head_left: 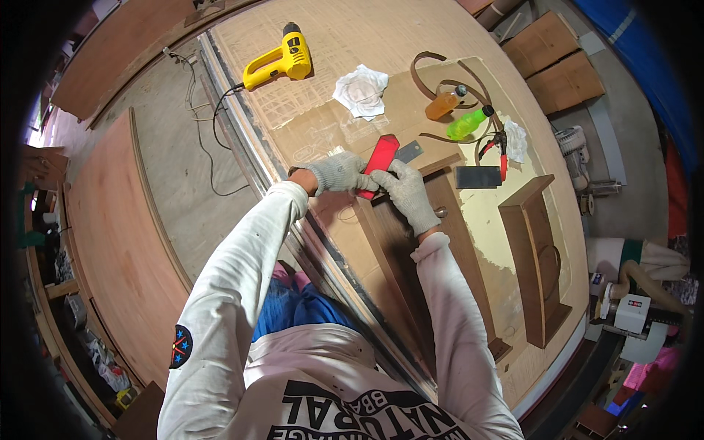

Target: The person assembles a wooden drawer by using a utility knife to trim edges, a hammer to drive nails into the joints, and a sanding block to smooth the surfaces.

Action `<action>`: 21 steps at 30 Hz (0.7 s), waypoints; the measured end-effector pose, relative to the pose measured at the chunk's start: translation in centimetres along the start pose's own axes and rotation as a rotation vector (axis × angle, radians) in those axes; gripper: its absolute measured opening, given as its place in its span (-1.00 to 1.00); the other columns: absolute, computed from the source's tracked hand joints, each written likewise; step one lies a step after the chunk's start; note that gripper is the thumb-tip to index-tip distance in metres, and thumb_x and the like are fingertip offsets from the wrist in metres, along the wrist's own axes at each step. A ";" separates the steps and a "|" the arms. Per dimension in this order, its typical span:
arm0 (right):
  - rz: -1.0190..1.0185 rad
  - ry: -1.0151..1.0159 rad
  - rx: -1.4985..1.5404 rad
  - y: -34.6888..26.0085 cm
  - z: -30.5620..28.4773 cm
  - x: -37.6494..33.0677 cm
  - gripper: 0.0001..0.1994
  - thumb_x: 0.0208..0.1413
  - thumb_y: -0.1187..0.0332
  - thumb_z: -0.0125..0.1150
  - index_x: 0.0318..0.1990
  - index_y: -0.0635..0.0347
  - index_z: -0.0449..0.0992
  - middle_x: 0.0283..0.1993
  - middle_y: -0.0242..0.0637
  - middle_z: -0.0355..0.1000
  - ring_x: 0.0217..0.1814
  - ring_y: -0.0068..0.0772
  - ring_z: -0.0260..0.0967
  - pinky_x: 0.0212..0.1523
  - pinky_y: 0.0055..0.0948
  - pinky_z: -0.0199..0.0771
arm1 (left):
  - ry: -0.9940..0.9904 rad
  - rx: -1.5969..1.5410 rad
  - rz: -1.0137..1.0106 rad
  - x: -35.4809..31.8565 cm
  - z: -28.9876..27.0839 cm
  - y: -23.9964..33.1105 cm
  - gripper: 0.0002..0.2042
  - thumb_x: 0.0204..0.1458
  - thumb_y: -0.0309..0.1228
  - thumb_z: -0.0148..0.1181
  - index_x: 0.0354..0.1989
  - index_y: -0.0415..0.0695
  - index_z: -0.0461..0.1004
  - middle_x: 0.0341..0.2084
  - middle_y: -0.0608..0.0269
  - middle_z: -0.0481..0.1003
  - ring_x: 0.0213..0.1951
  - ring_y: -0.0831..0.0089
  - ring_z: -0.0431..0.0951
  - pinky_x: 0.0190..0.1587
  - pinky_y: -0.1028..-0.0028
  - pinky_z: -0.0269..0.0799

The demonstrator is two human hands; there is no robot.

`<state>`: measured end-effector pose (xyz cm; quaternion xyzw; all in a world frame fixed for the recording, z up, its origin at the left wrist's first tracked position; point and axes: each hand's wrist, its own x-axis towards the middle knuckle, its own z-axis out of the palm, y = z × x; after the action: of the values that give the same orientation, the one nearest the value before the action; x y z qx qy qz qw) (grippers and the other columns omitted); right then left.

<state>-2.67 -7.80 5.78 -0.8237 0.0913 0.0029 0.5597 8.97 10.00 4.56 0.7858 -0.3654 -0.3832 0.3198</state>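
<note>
Both my hands wear grey-white knit gloves and meet over the near left corner of a brown wooden frame point(455, 209). My left hand point(343, 173) is closed on a flat red piece point(382, 155) with a bevelled far end; its exact kind is not clear. The fingers of my right hand point(408, 195) are bent against the lower part of the same piece, and what lies under them is hidden. A grey flat metal strip point(409, 152) sticks out just beyond my right fingers. The frame's near parts lie partly behind my right forearm.
On the worktable point(469, 44) lie a yellow heat gun point(293, 59), a crumpled white cloth point(361, 92), an orange bottle point(442, 105), a green bottle point(468, 125), brown edging strips point(422, 73), red-handled pliers point(503, 150), a dark block point(477, 177) and another wooden frame point(529, 271).
</note>
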 end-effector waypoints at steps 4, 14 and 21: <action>0.025 0.003 0.021 1.5 0.0 -0.1 -0.80 0.22 0.36 0.37 -0.08 0.26 0.67 -0.23 -0.35 0.63 -0.21 -0.59 0.49 -0.13 -0.46 0.51 | 0.008 -0.004 0.016 0.2 0.1 0.0 -0.55 0.14 0.03 0.35 -0.27 -0.22 0.68 -0.53 0.08 0.64 -0.44 0.25 0.65 -0.27 0.30 0.52; 0.023 0.007 0.079 1.3 0.1 -0.5 -0.82 0.23 0.38 0.36 -0.08 0.27 0.68 -0.24 -0.37 0.63 -0.21 -0.63 0.47 -0.15 -0.49 0.51 | -0.015 -0.026 0.003 -0.6 -0.4 1.4 -0.55 0.15 0.02 0.34 -0.29 -0.22 0.69 -0.54 0.11 0.64 -0.43 0.30 0.67 -0.26 0.32 0.54; 0.010 0.049 0.179 1.3 0.4 -0.7 -0.84 0.21 0.40 0.37 -0.12 0.26 0.69 -0.28 -0.32 0.64 -0.26 -0.62 0.48 -0.21 -0.47 0.51 | -0.016 0.002 -0.011 -0.6 -0.5 1.4 -0.55 0.14 0.02 0.34 -0.25 -0.22 0.70 -0.51 0.09 0.65 -0.41 0.28 0.68 -0.25 0.32 0.54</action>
<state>-3.50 -7.78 4.50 -0.7697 0.1092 -0.0227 0.6285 8.65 9.87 6.13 0.7852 -0.3638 -0.3907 0.3138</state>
